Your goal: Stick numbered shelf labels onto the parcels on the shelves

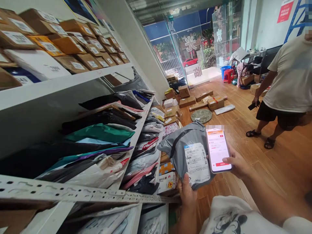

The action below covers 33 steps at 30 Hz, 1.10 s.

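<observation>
A grey plastic mailer bag [175, 143] with a white shipping label [198, 162] is gripped at its lower edge by my left hand [188, 191], thumb on the front. Beside it, my right hand [237, 162] holds a smartphone [218, 151] upright, its thumb over the lower right of the lit screen. The screen shows a white page with a red button near the bottom; its text is too small to read. The phone overlaps the right edge of the mailer. My right fingers are mostly hidden behind the phone.
At left, a white shelf [73, 191] bears upright mailer bags [102, 133], with labelled cartons [78, 65] above. Cartons [215, 102] and a round mat [201, 116] lie on the wood floor. One person [290, 71] stands at right holding a phone; another [242, 73] bends near the glass door.
</observation>
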Tool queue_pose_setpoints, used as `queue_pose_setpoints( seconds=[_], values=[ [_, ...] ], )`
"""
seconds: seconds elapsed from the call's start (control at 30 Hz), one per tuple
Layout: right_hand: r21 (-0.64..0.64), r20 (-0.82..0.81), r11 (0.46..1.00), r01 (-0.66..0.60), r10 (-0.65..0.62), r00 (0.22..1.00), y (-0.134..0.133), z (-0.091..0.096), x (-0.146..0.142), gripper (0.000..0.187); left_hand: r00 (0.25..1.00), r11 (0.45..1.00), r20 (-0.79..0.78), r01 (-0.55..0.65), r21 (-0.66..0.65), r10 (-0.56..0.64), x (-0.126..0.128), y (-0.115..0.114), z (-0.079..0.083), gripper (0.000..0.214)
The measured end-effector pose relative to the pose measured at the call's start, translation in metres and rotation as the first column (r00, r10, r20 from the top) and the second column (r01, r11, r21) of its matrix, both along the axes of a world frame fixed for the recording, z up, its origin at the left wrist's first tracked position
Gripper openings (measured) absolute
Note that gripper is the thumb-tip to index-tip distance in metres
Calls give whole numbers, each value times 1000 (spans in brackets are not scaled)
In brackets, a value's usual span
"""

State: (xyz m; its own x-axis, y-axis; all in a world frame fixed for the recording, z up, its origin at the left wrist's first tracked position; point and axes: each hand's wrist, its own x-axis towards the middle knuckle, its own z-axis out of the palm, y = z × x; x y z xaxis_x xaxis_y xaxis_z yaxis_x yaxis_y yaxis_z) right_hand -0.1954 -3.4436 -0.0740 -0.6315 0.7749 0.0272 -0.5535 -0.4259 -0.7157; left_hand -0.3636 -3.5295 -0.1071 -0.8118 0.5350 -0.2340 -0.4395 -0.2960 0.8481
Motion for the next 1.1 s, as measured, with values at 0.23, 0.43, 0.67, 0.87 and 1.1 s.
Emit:
queue_pose_setpoints(
  seconds=[0.23, 0.43, 0.67, 0.87, 1.1],
  values=[
    [5, 23, 1000, -2, 2, 1000, -5, 7, 6, 87, 1000, 1000, -15, -2, -23, 2, 1, -1, -5, 66],
    [35, 4, 999, -1, 0, 1000, -6, 6, 4, 91, 999, 998, -20, 40, -40, -41, -3, -2, -6, 63],
    [16, -73, 990, 138, -136, 988, 6, 17, 17, 87, 1000, 999, 3, 16, -48, -16, -4, 3, 3, 59],
    [1, -14, 987, 158, -158, 987, 3, 15, 28, 88, 999, 996, 45, -2, -92, 6, -9, 2, 2, 60],
    [-32, -49, 999, 6, -7, 999, 1, 6, 22, 96, 996, 995, -86, 2, -97, -10, -24, 3, -18, 55]
  ],
)
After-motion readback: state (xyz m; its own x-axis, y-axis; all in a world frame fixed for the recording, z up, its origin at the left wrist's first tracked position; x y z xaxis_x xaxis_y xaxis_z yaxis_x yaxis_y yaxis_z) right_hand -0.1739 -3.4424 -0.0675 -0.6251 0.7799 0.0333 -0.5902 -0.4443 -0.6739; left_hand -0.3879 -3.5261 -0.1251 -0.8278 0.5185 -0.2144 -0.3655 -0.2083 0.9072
